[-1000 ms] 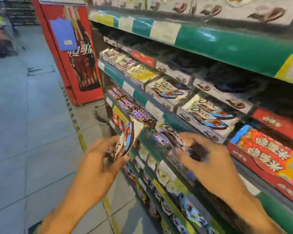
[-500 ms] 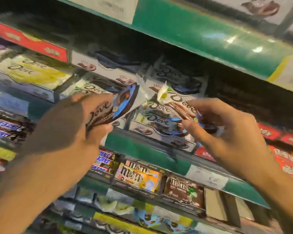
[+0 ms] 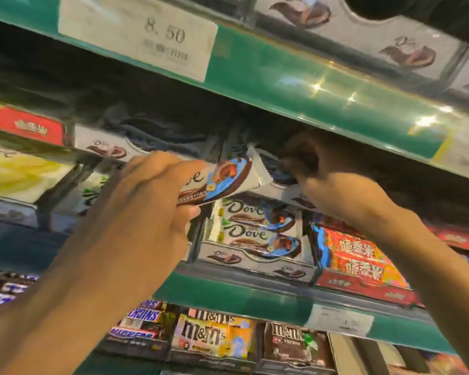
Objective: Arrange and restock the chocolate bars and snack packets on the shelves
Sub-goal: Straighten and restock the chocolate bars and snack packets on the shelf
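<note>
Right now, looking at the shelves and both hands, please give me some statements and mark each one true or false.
1. The left hand grips a Dove bar. True.
2. The price label on the top shelf edge reads 3.20. False: it reads 8.50.
3. The right hand hangs idle below the shelves. False: it reaches into the shelf beside the bar.
4. M&M's packets sit on a lower shelf. True.

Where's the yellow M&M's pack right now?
In the head view, the yellow M&M's pack sits low and centre on the bottom shelf, between the Snickers bars on its left and the brown M&M's pack on its right.
</note>
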Available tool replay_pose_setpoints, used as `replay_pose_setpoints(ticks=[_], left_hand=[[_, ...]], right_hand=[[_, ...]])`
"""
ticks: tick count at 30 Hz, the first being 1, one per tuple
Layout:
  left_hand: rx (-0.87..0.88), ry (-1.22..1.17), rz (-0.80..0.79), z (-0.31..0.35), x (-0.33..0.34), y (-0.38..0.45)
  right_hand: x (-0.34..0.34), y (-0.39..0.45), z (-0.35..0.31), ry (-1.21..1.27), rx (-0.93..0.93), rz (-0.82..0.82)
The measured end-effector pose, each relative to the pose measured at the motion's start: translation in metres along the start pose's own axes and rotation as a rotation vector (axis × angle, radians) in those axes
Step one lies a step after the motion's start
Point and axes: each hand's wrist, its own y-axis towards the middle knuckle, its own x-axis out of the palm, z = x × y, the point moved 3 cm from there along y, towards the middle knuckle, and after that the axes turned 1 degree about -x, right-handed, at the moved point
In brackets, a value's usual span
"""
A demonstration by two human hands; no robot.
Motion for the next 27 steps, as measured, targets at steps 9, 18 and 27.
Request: replay_pose_setpoints(ticks=[9,18,27], left_hand=[[0.060,0.049,0.068,-0.009,0.004,0.011],[0.178,0.121,0.077,-0.004,0.002,0.023],[0.310,0.198,0.018,0.015,0.010,0.035]], right_hand=[[0.007,-0.039,-0.030,-0.134,-0.019,-0.095],[0.009,-0.025,-0.021,-0.124,-0.044,-0.249],[-0.005,-0.040,-0.021,0.248,-0.176,-0.054]])
